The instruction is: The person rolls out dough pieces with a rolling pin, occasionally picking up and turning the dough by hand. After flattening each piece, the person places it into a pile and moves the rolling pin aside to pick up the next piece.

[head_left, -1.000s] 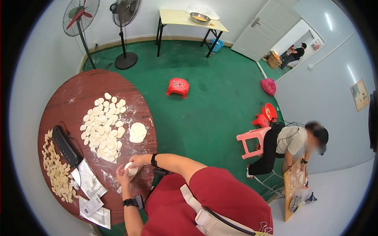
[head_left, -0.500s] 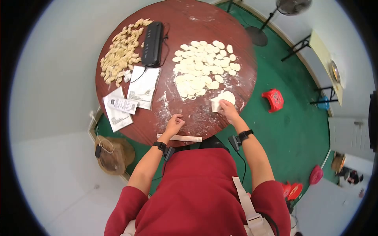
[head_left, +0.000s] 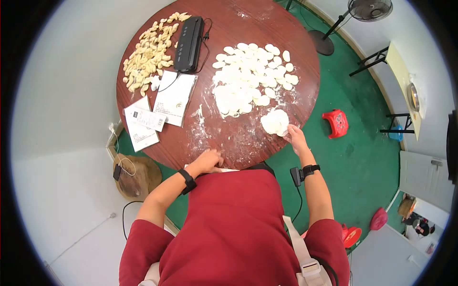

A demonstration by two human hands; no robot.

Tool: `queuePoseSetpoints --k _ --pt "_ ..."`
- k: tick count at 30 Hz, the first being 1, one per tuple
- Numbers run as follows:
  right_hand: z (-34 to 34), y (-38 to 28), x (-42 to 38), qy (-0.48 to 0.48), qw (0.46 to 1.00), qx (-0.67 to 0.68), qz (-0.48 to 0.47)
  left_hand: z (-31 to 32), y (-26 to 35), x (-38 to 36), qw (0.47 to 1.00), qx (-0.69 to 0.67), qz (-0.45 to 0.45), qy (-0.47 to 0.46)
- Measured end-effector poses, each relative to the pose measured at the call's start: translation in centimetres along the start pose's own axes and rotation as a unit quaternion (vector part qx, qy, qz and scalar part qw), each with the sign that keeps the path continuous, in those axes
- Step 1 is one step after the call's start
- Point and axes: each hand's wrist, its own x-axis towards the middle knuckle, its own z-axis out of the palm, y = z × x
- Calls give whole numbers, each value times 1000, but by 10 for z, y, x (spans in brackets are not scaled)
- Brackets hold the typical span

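Near the front edge of the round table, my left hand (head_left: 208, 161) has its fingers curled down over a pale flat stick (head_left: 230, 170), mostly hidden by the hand and the red shirt. At the table's right front edge, my right hand (head_left: 295, 137) pinches the rim of a white, floury dough piece (head_left: 275, 122). Beyond it lie many flat, round dough pieces (head_left: 243, 78), loosely spread and overlapping. Flour dusts the wood around them.
Shaped dough pieces (head_left: 150, 57) cover the table's left side, beside a black appliance (head_left: 189, 44) with a cord. White packets (head_left: 175, 97) lie nearer. A red stool (head_left: 335, 123) and a fan (head_left: 369, 8) stand on the right; a wooden stump (head_left: 137, 177) is at left.
My right hand has moved right and its fingers are at the white dough's right rim. My left hand has moved down onto the stick. The body has moved closer to the table.
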Motion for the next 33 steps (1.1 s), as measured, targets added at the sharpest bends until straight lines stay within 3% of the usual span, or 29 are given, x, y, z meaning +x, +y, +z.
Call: queuePoseSetpoints --k 1,4,10,12,13,15,20,22,23,25,26,30,32,33 --pt "-1 -2 -2 15 1000 21 3 2 -1 -2 997 -38 -39 -60" --pt "0 -8 -1 19 997 76 17 -2 1 -17 988 -98 -79 -86" --pt "2 -10 4 -8 1000 20 -5 10 -18 -18 984 -115 -73 -115" --pt "1 -7 10 8 1000 17 -16 10 -17 -20 958 -197 -164 -127" --pt "0 -7 13 27 999 16 -26 14 -21 -21 958 -198 -166 -126" --pt "-9 -12 18 27 999 -20 -32 12 -26 -24 969 -198 -114 -90" --pt "-24 -39 22 92 984 -123 -92 -34 -24 -25 959 -232 -159 9" --pt "-20 -59 16 174 927 -281 -180 -58 -22 -24 957 -228 -167 60" --pt "-19 -61 18 188 907 -304 -222 -60 -25 -22 956 -230 -169 61" --pt "-7 -70 13 182 894 -327 -247 -66 -31 -22 946 -224 -135 193" --pt "8 -74 13 177 881 -345 -273 -70 -33 -24 943 -224 -146 197" --pt "72 -52 36 36 891 -351 -284 -100 -23 -48 909 -236 -189 286" --pt "114 -35 55 -80 915 -278 -280 -109 -18 -66 856 -324 -238 326" --pt "139 -44 54 -109 906 -311 -268 -116 -13 -77 850 -321 -243 340"
